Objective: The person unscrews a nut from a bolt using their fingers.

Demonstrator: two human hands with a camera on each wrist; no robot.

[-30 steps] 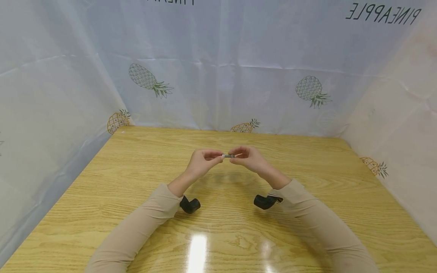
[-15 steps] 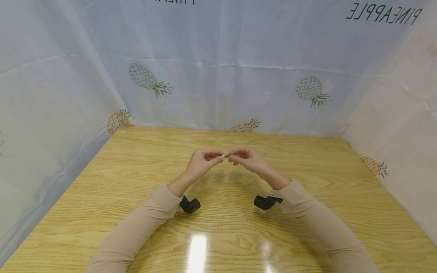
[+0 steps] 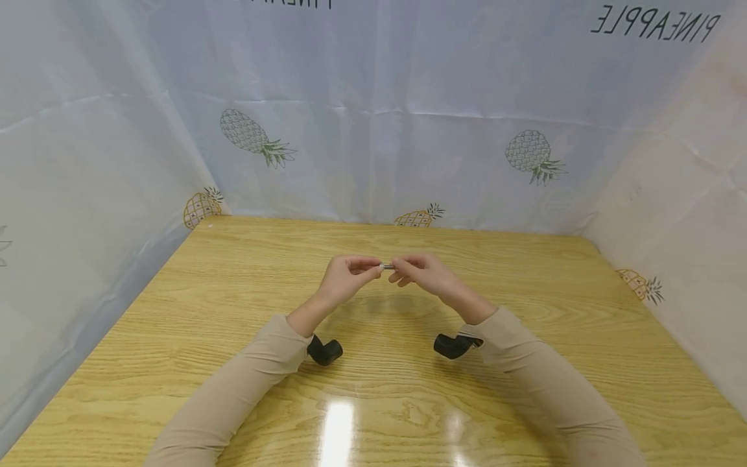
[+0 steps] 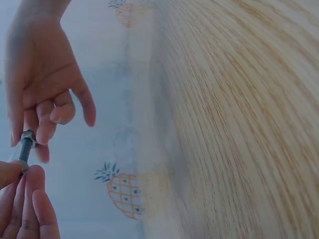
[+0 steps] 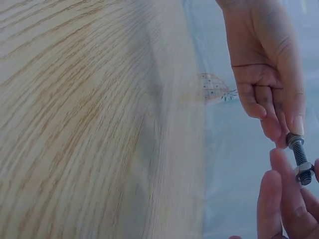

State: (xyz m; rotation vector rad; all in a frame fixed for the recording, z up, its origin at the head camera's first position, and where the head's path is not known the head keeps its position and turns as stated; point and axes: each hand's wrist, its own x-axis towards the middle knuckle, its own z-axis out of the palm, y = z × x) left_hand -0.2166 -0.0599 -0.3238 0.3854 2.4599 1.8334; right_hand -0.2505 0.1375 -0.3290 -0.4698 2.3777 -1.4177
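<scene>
Above the table, a small metal bolt (image 3: 388, 266) lies level between both hands. My left hand (image 3: 348, 275) pinches its head end between thumb and fingertips, as the right wrist view shows from the far side. On the threaded shank sits a hex nut (image 5: 304, 174), near the bolt's free end. My right hand (image 3: 425, 272) has its thumb and a fingertip at the nut, with the other fingers bent loosely below. From the left wrist view, the nut (image 4: 28, 135) is up against the right fingertips, and threads show between the two hands.
The wooden table (image 3: 385, 402) spreads beneath the arms. White sheets printed with pineapples (image 3: 528, 152) hang at the back and on both sides. A black elbow-shaped piece (image 3: 325, 351) sticks out under the left cuff, and another black piece (image 3: 452, 346) under the right.
My right fingertips first came in over the nut, to the left, then shifted along it, the lower fingers now spread further down. My left hand holds the bolt still.
</scene>
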